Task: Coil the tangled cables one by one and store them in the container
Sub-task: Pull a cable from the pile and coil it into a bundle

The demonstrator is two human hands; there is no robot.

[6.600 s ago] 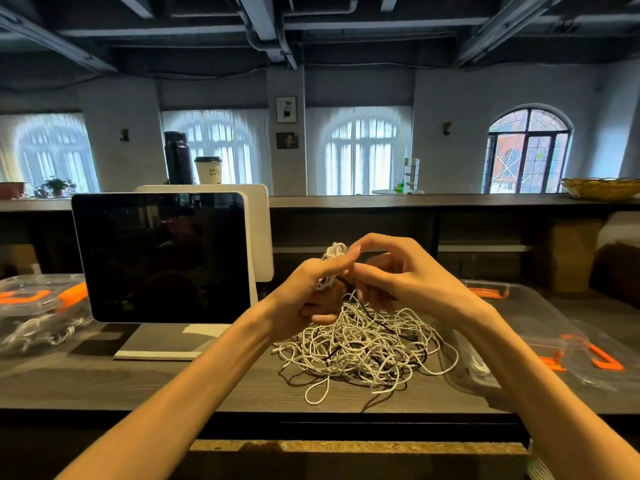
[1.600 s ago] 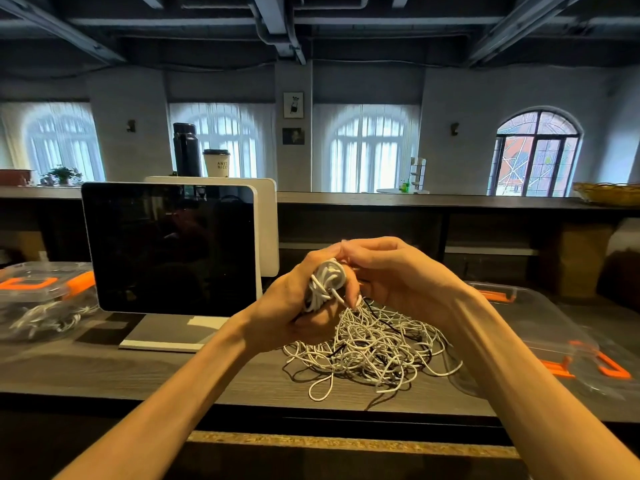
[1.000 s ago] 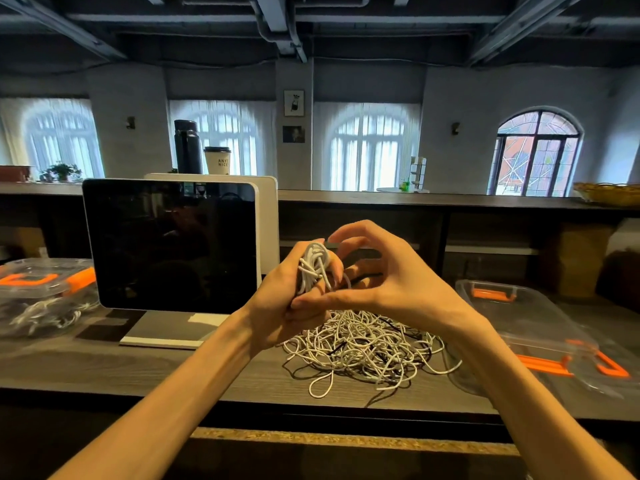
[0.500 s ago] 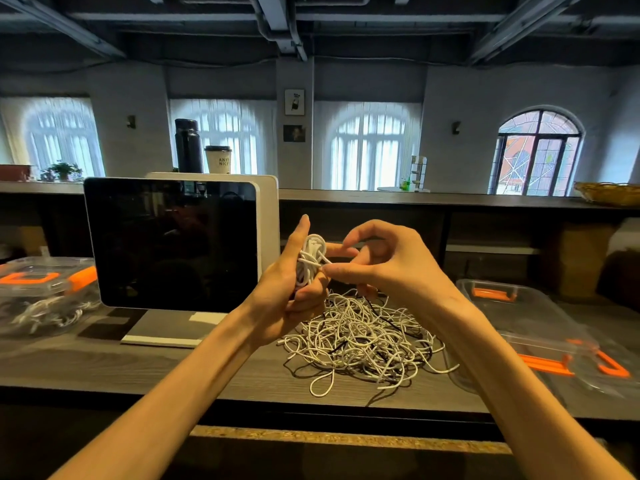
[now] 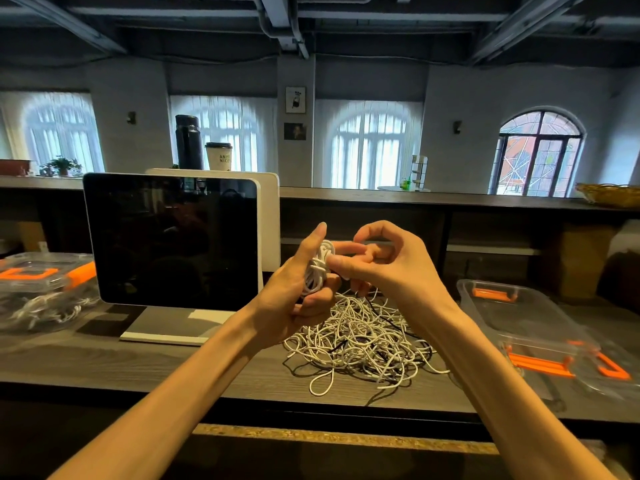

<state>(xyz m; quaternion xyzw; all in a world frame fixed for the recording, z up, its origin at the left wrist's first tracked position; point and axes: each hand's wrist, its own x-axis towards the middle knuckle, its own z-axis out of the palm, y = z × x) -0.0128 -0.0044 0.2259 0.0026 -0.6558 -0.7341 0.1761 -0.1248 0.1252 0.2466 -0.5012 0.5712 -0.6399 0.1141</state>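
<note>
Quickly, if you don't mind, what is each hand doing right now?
Left hand: holds the coiled white cable, index finger straight up.
Right hand: pinches the same coil near its top with thumb and fingertip.

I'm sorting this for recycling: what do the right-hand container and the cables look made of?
Container: clear, glossy plastic, apparently; you see through its walls, and its clips are orange. Cable pile: thin cords in matte white sheathing, probably plastic or rubber, with a few black ones.

The left container (image 5: 41, 292) runs off the frame's left edge; both hands cover the pile's (image 5: 360, 337) back part.
</note>
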